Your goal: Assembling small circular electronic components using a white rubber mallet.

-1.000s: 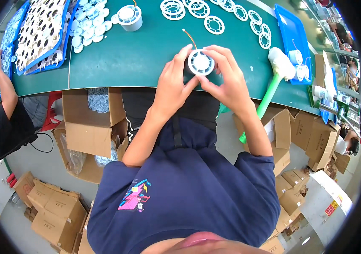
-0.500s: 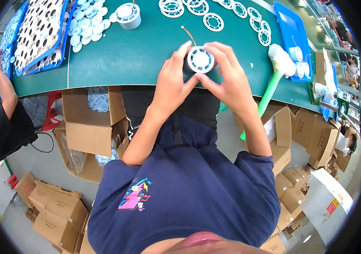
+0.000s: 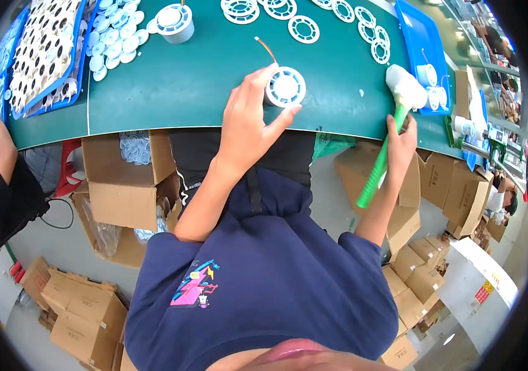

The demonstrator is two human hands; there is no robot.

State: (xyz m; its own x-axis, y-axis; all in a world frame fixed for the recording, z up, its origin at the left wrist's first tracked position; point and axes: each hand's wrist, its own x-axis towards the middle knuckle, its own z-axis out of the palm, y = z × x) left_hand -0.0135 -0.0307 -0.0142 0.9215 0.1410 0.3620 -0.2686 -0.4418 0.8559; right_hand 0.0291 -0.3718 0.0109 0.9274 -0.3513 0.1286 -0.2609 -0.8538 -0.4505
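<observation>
My left hand point(image 3: 246, 123) grips a round white plastic housing point(image 3: 285, 87) from its left side, near the front edge of the green table. A slotted ring with a plain round centre shows on its top, and a thin reddish wire with a small plug sticks out behind it. To the right, my right hand point(image 3: 402, 143) is closed around the green handle of a mallet point(image 3: 373, 179), just below its head. That head is white, looks wrapped, and rests over the table by a blue tray. The handle's lower end hangs past the table edge.
White slotted rings point(image 3: 304, 29) lie at the back. A similar white housing point(image 3: 176, 25) stands at back left, beside a pile of pale discs point(image 3: 113, 38). Blue trays point(image 3: 421, 37) flank both sides. Cardboard boxes point(image 3: 121, 204) stand below the table. Another person point(image 3: 4, 185) works at left.
My right hand has left the housing and moved right onto the mallet's handle. My left hand keeps the housing alone. The whole view has shifted slightly.
</observation>
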